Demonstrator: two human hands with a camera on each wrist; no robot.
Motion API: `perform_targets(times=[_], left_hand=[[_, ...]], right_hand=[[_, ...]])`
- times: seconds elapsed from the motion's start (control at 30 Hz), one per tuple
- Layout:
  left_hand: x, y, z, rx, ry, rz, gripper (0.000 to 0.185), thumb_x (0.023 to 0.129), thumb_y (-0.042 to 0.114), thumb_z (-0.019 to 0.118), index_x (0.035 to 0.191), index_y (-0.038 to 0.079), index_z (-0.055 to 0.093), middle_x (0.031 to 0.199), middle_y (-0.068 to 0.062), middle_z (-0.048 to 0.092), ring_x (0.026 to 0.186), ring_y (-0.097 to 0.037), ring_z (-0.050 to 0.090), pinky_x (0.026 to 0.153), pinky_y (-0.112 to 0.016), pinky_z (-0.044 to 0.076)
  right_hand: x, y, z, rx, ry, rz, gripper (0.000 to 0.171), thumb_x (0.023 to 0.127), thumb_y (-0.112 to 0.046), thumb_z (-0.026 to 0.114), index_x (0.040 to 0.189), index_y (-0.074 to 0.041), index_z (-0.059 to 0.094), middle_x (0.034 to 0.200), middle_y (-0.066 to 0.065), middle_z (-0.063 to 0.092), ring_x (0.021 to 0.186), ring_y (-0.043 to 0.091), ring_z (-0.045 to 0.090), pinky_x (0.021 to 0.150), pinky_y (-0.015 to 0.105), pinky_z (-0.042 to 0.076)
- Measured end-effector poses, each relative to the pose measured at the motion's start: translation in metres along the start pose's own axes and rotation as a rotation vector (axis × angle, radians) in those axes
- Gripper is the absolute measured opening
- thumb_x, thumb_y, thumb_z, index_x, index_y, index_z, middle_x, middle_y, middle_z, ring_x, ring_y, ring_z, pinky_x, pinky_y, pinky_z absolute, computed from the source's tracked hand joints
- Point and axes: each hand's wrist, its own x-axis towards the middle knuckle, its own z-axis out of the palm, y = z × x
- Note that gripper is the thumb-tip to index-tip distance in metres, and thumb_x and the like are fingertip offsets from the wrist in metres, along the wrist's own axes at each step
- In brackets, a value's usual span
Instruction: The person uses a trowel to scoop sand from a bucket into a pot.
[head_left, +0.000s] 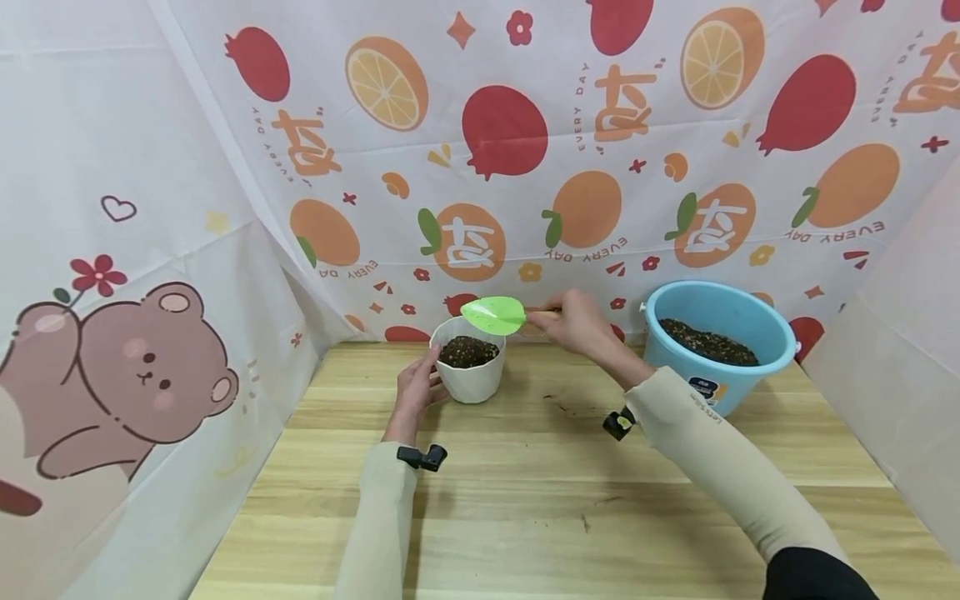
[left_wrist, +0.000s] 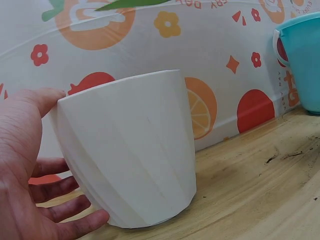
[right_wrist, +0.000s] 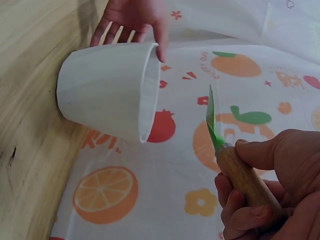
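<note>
L hand (head_left: pixel 417 390) is steadying white pot (head_left: pixel 470 367) from its left side w/ fingers loose & spread, thumb touching near rim, not wrapping round it. Pot is standing upright on wooden counter (head_left: pixel 525 500), near back edge, filled w/ dark soil (head_left: pixel 467 350) almost to rim. R hand (head_left: pixel 576 321) is gripping wooden handle (right_wrist: pixel 246 177) of green trowel (head_left: pixel 495 314), fingers curling round it; blade is hovering just over pot's right rim, apart from soil, looks empty from head view. Blue bucket (head_left: pixel 718 342) w/ more soil is sitting to the right, apart from pot.

Handling guess: pot looks rigid, faceted, smooth walls, prob fairly light but bottom-heavy w/ soil, could slide or tip if bumped, so bracing low on side wall is making sense. Trowel looks thin plastic, light, stiff enough; best holding at wood handle, not blade. Soil is loose, spilling easily; a few crumbs are lying on counter already.
</note>
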Motion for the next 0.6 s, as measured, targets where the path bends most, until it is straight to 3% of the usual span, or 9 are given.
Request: perform_targets(times=[0.47, 0.6], left_hand=[[-0.002, 0.002, -0.002, -0.001, 0.002, -0.003, 0.068, 0.096, 0.060, 0.059, 0.139, 0.007, 0.059, 0.140, -0.014, 0.058, 0.100, -0.017, 0.063, 0.088, -0.036, 0.062], [-0.001, 0.001, -0.002, -0.005, -0.001, -0.002, 0.069, 0.096, 0.061, 0.059, 0.138, 0.006, 0.060, 0.139, -0.013, 0.058, 0.096, -0.014, 0.064, 0.086, -0.034, 0.062]], right_hand=[[-0.020, 0.011, -0.044, -0.032, 0.031, 0.026, 0.030, 0.095, -0.038, 0.071, 0.104, -0.011, 0.081, 0.088, 0.008, 0.079, 0.065, 0.016, 0.062, 0.056, 0.028, 0.049], [-0.028, 0.017, -0.058, -0.041, 0.038, 0.032, 0.030, 0.095, -0.037, 0.071, 0.103, -0.010, 0.081, 0.080, 0.008, 0.076, 0.062, 0.018, 0.057, 0.054, 0.029, 0.046]])
